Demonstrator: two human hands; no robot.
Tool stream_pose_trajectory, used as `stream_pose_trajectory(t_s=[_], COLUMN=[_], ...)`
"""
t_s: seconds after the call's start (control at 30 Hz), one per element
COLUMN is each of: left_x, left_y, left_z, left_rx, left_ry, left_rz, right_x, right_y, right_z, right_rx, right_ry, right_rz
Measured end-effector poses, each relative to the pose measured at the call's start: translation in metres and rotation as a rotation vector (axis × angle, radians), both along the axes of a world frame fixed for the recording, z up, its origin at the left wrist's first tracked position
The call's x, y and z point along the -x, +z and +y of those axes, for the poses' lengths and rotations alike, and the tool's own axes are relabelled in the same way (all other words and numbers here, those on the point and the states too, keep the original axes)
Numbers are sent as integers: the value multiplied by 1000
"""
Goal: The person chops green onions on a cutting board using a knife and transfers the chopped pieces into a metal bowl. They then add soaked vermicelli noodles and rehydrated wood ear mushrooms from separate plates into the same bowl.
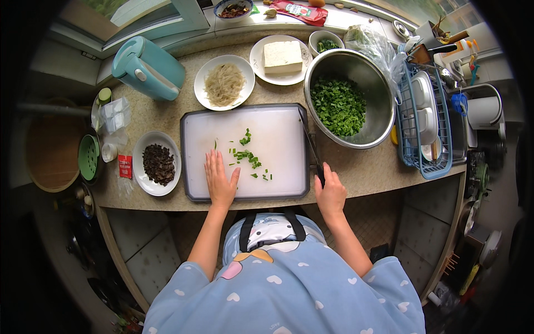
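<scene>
My left hand (220, 180) lies palm down on the left part of a white cutting board (275, 121) with a dark rim. Its thumb is spread and it holds nothing. Scattered pieces of chopped green chives or scallion (249, 158) lie right of its fingers. My right hand (332, 193) grips the black handle of a kitchen knife (312, 144) at the board's right edge. The blade points away from me, along that edge, and is seen nearly edge-on. Just beyond the knife, a stainless steel bowl (358, 69) holds many chopped greens (338, 106).
Behind the board stand a plate of soaked noodles (225, 83), a tofu block (283, 57) on a plate, and a turquoise kettle (148, 69). Left is a dish of dark chopped food (158, 164). A blue dish rack (444, 125) stands at right. The counter's front edge (375, 193) runs before me.
</scene>
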State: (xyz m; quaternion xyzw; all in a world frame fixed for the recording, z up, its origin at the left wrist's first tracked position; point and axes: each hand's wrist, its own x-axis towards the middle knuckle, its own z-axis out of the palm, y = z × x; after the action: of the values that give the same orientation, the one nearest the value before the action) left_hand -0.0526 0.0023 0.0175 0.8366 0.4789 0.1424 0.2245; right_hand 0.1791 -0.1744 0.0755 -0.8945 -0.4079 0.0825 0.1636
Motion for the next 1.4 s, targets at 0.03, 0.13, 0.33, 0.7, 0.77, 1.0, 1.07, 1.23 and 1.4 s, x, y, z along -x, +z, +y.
stream_pose_trajectory(t_s=[0.03,0.13,0.33,0.7,0.77,1.0,1.07,1.23,1.4], left_x=[3,7,5,-11,-12,5,7,-18,-36], left_y=[2,5,1,-26,-26,2,6,9,-1], left_z=[-6,-24,-20,48,41,15,21,52,56], left_rx=[-9,-19,-86,-185,-161,-83,-138,-155,-52], left_ry=[-44,-190,-258,-89,-167,-455,-406,-359,-369], left_rz=[34,143,217,71,18,-265,-356,-440,-432], right_x=[3,9,38,29,22,5,6,15,8], right_y=[-1,-4,-4,-7,-5,12,11,-8,-21], right_z=[0,0,-4,30,38,24,14,8,36], right_rx=[11,18,-39,-99,-79,47,2,-111,-52], right_ry=[-7,-17,108,241,297,505,440,141,33], right_rz=[15,46,130,138,162,256,300,553,704])
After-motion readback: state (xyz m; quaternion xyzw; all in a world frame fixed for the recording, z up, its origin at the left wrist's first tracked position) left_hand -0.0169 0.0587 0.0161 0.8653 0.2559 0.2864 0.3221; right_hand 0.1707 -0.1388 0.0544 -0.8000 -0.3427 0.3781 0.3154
